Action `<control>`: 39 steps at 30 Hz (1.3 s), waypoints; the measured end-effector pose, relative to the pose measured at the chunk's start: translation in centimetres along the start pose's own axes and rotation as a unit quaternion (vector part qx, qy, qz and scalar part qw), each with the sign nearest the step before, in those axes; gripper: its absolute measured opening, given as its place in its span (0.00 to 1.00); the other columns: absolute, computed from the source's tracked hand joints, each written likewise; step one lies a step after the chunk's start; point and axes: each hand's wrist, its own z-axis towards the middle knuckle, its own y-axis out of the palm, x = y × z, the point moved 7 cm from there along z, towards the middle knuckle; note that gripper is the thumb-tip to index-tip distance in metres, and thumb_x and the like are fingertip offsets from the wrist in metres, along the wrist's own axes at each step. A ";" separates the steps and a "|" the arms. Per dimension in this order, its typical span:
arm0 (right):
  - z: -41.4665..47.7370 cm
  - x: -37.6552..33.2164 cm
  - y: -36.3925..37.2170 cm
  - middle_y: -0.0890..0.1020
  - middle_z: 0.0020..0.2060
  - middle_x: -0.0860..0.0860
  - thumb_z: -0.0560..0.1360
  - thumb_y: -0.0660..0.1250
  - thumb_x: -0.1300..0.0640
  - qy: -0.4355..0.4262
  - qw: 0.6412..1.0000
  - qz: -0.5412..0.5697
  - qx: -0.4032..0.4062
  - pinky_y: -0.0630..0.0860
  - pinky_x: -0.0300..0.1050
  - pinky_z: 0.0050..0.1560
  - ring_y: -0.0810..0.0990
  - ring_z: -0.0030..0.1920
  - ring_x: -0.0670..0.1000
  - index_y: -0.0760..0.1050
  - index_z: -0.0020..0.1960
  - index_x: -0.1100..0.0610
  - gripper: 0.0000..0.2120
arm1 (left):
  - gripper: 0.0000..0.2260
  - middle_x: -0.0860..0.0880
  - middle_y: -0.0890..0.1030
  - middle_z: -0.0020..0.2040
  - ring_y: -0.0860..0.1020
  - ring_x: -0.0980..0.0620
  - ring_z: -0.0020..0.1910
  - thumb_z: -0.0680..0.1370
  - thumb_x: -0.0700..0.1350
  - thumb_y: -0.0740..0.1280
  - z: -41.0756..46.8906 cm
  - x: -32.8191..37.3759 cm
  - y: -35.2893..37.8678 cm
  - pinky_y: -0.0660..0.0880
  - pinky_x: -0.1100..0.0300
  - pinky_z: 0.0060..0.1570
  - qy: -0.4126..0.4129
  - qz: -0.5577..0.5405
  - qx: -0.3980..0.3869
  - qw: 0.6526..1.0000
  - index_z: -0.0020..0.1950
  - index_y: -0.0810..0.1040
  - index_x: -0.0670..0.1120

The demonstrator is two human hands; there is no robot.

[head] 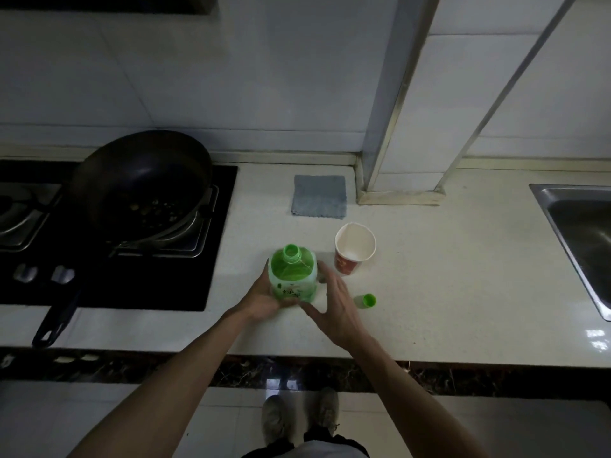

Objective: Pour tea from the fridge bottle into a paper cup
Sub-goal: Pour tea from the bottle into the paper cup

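Head view: the left hand [261,299] holds the uncapped green bottle [292,276] upright above the counter [446,276], fingers curled round its left side. The right hand [334,309] is just beside the bottle, fingers spread and straight; contact is unclear. The paper cup [355,247] stands just behind and right of the bottle. The cap [368,300] lies right of that hand.

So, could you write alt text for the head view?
A left hand grips an uncapped green tea bottle at a white counter; the right hand is open beside it, near a paper cup and green cap.
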 end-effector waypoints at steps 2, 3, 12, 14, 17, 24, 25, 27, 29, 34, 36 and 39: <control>0.9 -1.1 -0.1 0.69 0.72 0.55 0.72 0.73 0.48 0.007 0.999 0.040 -0.003 0.66 0.42 0.67 0.68 0.69 0.48 0.56 0.76 0.61 0.41 | 0.38 0.43 0.76 0.64 0.80 0.56 0.55 0.66 0.30 0.77 -0.1 0.3 0.2 0.80 0.63 0.45 0.001 -0.025 -0.008 1.000 0.72 0.64 0.41; 1.3 -1.4 -0.2 0.67 0.73 0.55 0.73 0.74 0.50 0.015 0.998 0.056 -0.004 0.63 0.40 0.68 0.65 0.70 0.46 0.54 0.77 0.60 0.43 | 0.36 0.40 0.75 0.64 0.81 0.55 0.54 0.68 0.28 0.75 0.0 0.3 0.3 0.80 0.61 0.43 -0.006 -0.048 -0.011 0.999 0.72 0.63 0.40; 3.3 -2.0 -0.1 0.67 0.73 0.53 0.71 0.75 0.53 0.043 0.991 0.108 -0.068 0.68 0.52 0.70 0.67 0.72 0.51 0.53 0.78 0.51 0.43 | 0.29 0.41 0.77 0.60 0.81 0.44 0.52 0.72 0.43 0.75 0.2 -0.5 0.7 0.81 0.44 0.42 -0.093 -0.240 0.007 0.966 0.70 0.67 0.44; 3.4 -1.9 -0.3 0.70 0.71 0.52 0.71 0.76 0.54 0.052 0.989 0.119 -0.067 0.71 0.54 0.68 0.69 0.69 0.50 0.55 0.77 0.51 0.42 | 0.47 0.40 0.75 0.63 0.76 0.37 0.60 0.55 0.57 0.83 -0.2 -0.2 0.8 0.77 0.35 0.50 -0.105 -0.252 0.006 0.962 0.70 0.68 0.46; 3.5 -1.7 -0.4 0.72 0.69 0.51 0.70 0.76 0.55 0.061 0.987 0.136 -0.066 0.74 0.56 0.65 0.72 0.67 0.49 0.56 0.76 0.48 0.41 | 0.47 0.40 0.74 0.65 0.74 0.35 0.63 0.54 0.53 0.84 -0.5 -0.1 0.6 0.75 0.30 0.52 -0.090 -0.233 0.015 0.968 0.69 0.68 0.49; 4.0 -2.5 -1.0 0.76 0.63 0.48 0.67 0.79 0.59 0.072 0.961 0.265 -0.033 0.77 0.53 0.63 0.76 0.65 0.47 0.60 0.75 0.51 0.42 | 0.37 0.50 0.79 0.55 0.80 0.52 0.53 0.60 0.36 0.81 -2.5 3.7 -2.0 0.81 0.56 0.47 0.023 -0.024 0.041 0.999 0.63 0.70 0.55; 4.2 -2.7 -1.3 0.77 0.63 0.49 0.67 0.78 0.61 0.067 0.954 0.292 -0.026 0.77 0.55 0.63 0.76 0.65 0.49 0.61 0.74 0.53 0.41 | 0.36 0.51 0.79 0.54 0.80 0.56 0.51 0.62 0.33 0.80 -2.6 4.0 -2.4 0.80 0.61 0.45 0.029 -0.018 0.046 0.998 0.63 0.70 0.53; 4.5 -3.4 -1.9 0.78 0.63 0.54 0.68 0.77 0.65 0.063 0.933 0.355 -0.020 0.78 0.59 0.61 0.77 0.64 0.54 0.62 0.73 0.54 0.39 | 0.35 0.52 0.78 0.53 0.80 0.64 0.48 0.64 0.29 0.78 -3.1 5.0 -3.2 0.77 0.68 0.42 0.047 -0.009 0.053 0.997 0.65 0.69 0.47; 4.9 -4.0 -2.4 0.79 0.61 0.56 0.69 0.75 0.70 0.069 0.911 0.406 -0.015 0.79 0.57 0.59 0.79 0.63 0.56 0.64 0.72 0.54 0.37 | 0.36 0.53 0.77 0.54 0.79 0.68 0.48 0.66 0.28 0.76 -3.5 6.2 -3.7 0.76 0.70 0.43 0.057 -0.005 0.050 0.997 0.69 0.67 0.46; 5.2 -4.3 -3.2 0.80 0.60 0.58 0.71 0.73 0.70 0.081 0.880 0.468 0.015 0.78 0.59 0.60 0.79 0.62 0.58 0.66 0.71 0.54 0.33 | 0.41 0.53 0.79 0.59 0.79 0.56 0.58 0.64 0.37 0.81 -2.9 8.5 -5.1 0.80 0.58 0.54 0.059 0.034 0.031 0.997 0.71 0.66 0.56; 5.4 -4.3 -3.4 0.79 0.61 0.59 0.72 0.71 0.70 0.084 0.870 0.485 0.020 0.76 0.61 0.62 0.79 0.62 0.59 0.66 0.71 0.54 0.31 | 0.41 0.54 0.79 0.59 0.79 0.53 0.59 0.62 0.41 0.82 -2.5 9.1 -5.3 0.79 0.54 0.56 0.056 0.065 0.038 0.996 0.70 0.67 0.57; 5.4 -4.1 -3.2 0.78 0.63 0.58 0.75 0.70 0.68 0.099 0.852 0.513 0.040 0.73 0.64 0.64 0.77 0.65 0.59 0.65 0.73 0.51 0.31 | 0.40 0.55 0.79 0.57 0.78 0.54 0.57 0.62 0.43 0.81 -2.2 10.4 -5.1 0.79 0.58 0.53 0.041 0.116 0.056 0.991 0.70 0.67 0.55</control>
